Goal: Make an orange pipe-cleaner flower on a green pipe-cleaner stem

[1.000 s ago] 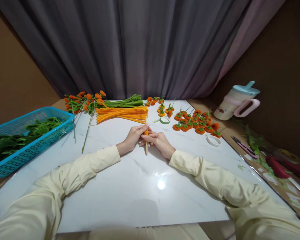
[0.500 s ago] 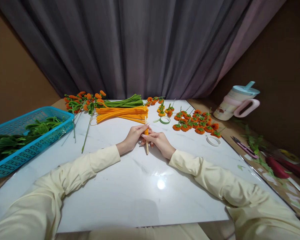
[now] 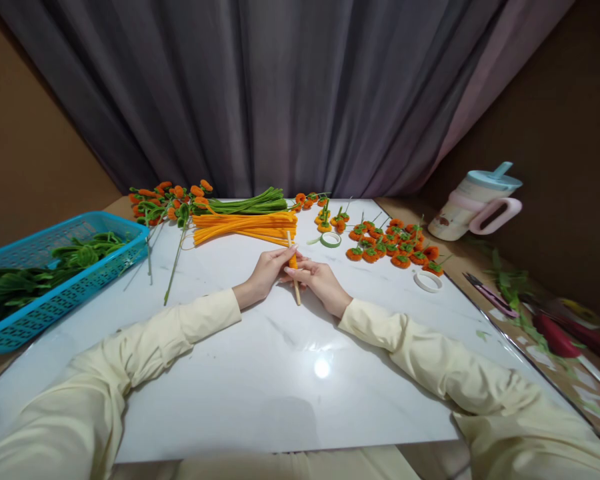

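Between my two hands is a thin wooden stick [image 3: 297,294] with an orange pipe cleaner [image 3: 293,261] coiled round its middle. My left hand [image 3: 269,272] pinches the upper part of the coil with thumb and fingers. Lower down, my right hand [image 3: 322,283] closes on the same stick and coil, its thumb across the front. Some fingertips are hidden behind the stick. Just beyond my hands lies a bundle of loose orange pipe cleaners [image 3: 240,228], with green pipe cleaners [image 3: 255,203] behind it.
Finished orange flower heads [image 3: 401,259] cluster right of my hands, near green tape [image 3: 331,239] and a white tape roll [image 3: 428,281]. Stemmed orange flowers [image 3: 177,195] lie back left. A blue basket [image 3: 80,293] holds green leaves. A tumbler [image 3: 473,203] and snips [image 3: 490,295] are at right.
The stick has tilted slightly, its top leaning left and its lower end swinging right. Both hands keep their hold in nearly the same place.
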Available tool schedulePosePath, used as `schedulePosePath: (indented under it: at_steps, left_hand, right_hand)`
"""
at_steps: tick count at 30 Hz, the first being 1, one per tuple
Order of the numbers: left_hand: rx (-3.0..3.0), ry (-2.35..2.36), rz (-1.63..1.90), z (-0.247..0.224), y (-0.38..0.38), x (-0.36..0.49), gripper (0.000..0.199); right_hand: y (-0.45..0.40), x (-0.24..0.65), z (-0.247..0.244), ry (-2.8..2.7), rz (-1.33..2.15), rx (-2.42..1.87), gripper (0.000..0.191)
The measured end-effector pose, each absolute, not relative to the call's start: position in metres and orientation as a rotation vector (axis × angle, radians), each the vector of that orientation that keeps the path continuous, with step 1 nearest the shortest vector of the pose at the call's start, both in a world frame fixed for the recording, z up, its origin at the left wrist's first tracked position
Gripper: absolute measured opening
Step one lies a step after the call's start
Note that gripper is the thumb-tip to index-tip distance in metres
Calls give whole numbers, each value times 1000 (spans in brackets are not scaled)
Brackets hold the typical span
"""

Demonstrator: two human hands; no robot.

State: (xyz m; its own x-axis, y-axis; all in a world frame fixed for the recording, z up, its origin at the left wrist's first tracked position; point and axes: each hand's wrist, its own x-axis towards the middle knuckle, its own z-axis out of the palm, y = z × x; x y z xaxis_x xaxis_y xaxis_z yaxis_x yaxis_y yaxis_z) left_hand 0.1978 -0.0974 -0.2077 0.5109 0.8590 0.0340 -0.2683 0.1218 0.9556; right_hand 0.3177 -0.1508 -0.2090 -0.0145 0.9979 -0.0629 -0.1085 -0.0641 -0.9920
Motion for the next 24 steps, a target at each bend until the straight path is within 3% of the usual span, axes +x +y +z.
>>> schedulePosePath:
  at_steps: [16, 24]
  left_hand:
    - [1176, 682, 981, -206, -100, 197, 42]
    - [1493, 670, 1160, -180, -124, 193, 31]
  right_hand:
    - [-151, 317, -209, -1062, 1254, -1163, 42]
    - [-168, 319, -204, -1428, 698, -1138, 71]
